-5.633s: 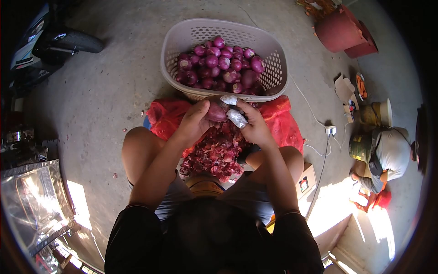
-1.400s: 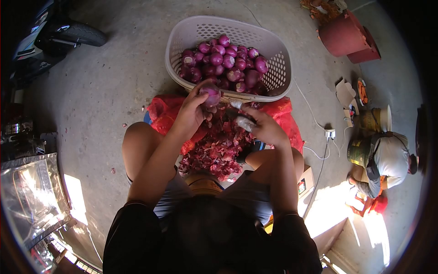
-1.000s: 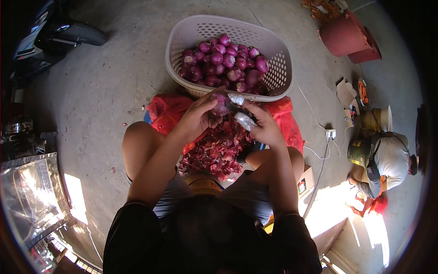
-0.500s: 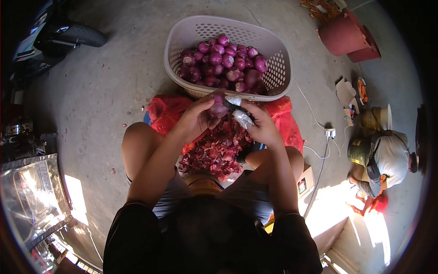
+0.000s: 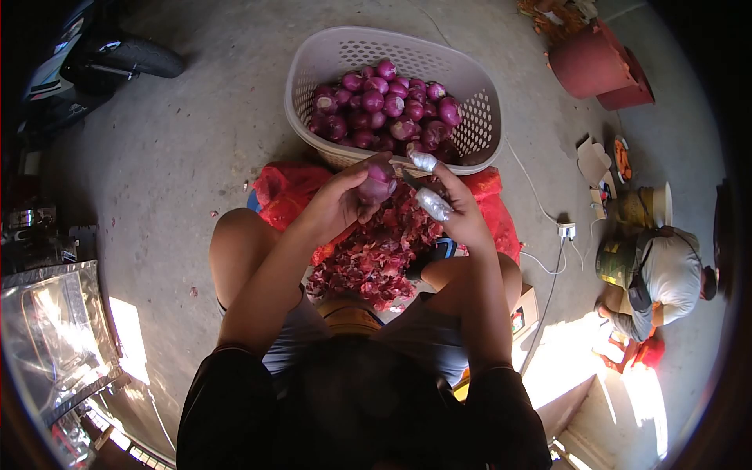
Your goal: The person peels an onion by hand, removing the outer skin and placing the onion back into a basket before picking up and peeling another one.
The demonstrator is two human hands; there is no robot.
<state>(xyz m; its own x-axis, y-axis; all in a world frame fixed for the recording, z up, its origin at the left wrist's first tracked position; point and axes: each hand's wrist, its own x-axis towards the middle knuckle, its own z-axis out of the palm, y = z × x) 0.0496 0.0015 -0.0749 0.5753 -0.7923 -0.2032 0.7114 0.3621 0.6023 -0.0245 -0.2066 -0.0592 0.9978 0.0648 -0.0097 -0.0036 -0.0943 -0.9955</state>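
My left hand [image 5: 345, 196] is closed around a purple-red onion [image 5: 377, 185], held just in front of the basket. Close by on the right is my right hand [image 5: 458, 202], its thumb and a finger wrapped in silver tape. Between those taped fingers a small dark knife [image 5: 410, 180] shows in part, its blade pointing toward the onion; my palm hides the rest. Below both hands lies a heap of red onion skins [image 5: 368, 262] between my knees. A grey perforated basket [image 5: 478, 74] with several peeled onions [image 5: 373, 100] stands just beyond my hands.
Red mesh sacking [image 5: 286, 196] lies around the skins. At right, a power strip [image 5: 566, 229] trails cables across the floor, and another person [image 5: 670, 270] bends beside buckets. Red tubs [image 5: 591, 59] stand far right; a motorbike wheel [image 5: 141, 56] is at upper left.
My right hand has drawn slightly back from the onion, and its taped fingers have spread apart. The left hand still holds the onion in nearly the same place.
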